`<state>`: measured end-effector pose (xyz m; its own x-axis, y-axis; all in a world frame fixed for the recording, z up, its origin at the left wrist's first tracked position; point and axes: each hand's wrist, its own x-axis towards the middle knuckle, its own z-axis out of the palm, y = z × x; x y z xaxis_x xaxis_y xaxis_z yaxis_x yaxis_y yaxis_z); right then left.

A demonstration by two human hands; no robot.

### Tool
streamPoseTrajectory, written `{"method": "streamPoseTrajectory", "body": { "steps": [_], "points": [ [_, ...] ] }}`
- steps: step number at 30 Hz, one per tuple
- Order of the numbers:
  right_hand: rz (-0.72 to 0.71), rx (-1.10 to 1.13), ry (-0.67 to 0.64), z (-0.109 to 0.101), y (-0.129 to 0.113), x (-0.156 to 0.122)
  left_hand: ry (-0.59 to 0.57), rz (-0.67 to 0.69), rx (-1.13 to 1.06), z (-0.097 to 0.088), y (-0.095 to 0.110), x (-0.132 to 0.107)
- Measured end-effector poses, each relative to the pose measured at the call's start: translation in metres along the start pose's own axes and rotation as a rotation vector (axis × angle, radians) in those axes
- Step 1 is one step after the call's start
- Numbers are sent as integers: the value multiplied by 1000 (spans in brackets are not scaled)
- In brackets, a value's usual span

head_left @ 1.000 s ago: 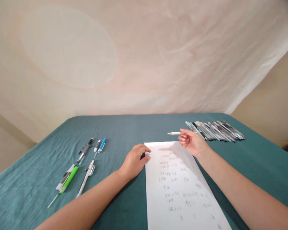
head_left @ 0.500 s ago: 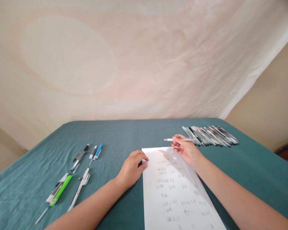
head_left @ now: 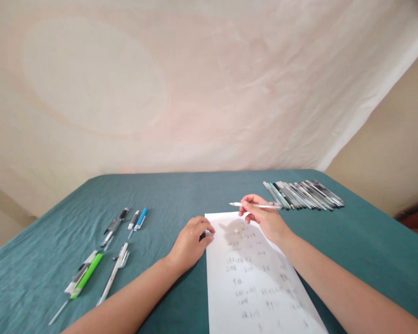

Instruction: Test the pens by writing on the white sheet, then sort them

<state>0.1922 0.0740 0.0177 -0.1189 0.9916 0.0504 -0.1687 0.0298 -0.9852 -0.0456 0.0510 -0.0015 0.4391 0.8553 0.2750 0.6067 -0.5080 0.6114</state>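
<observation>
My right hand (head_left: 264,221) pinches a white pen (head_left: 254,205) that lies level over the top edge of a white sheet of paper (head_left: 254,278) covered with handwriting. The pen tip points left. My left hand (head_left: 191,242) rests curled at the sheet's top left corner, fingertips on its edge, with a small dark thing between the fingers that I cannot make out. A row of several dark and grey pens (head_left: 304,195) lies on the cloth just right of my right hand.
The table wears a teal cloth (head_left: 167,195). On the left lie a black pen (head_left: 115,226), a blue-and-white pen (head_left: 139,219), a green-and-white pen (head_left: 85,276) and a white pen (head_left: 113,273). A pale draped sheet (head_left: 195,83) hangs behind the table.
My right hand has carried the white pen left and toward me, from beside the row of pens to above the sheet's top edge. My left hand has stayed at the paper's corner.
</observation>
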Motion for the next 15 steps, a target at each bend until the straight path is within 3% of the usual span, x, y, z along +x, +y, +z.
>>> {"method": "streamPoseTrajectory", "body": {
  "steps": [9, 15],
  "points": [
    [72, -44, -100, 7, 10, -3, -4, 13, 20, 2, -1, 0],
    [76, -78, -65, 3, 21, -1, 1, 25, 9, 3, -3, -1]
  ]
}}
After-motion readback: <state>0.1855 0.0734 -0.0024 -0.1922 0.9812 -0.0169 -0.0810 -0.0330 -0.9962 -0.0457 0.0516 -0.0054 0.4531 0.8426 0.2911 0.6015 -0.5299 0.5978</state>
